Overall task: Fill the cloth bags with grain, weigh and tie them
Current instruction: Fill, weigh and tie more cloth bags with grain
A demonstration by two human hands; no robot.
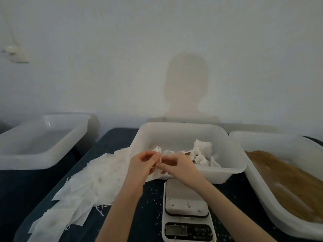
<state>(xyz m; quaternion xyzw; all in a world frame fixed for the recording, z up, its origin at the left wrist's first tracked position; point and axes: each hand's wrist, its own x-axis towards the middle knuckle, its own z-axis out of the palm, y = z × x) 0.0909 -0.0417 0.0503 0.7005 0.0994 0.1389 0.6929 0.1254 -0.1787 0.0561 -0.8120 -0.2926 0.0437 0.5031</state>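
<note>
Both hands, left (143, 161) and right (176, 163), pinch one white cloth bag (158, 169) above the kitchen scale (187, 206); its display is unreadable.

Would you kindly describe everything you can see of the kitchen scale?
The kitchen scale is a flat white unit with a pale platform edged in black and a dark panel with a small display nearest the person. It lies level on the dark table, before the middle tub. A few grains sit on its platform; neither hand touches it.
</note>
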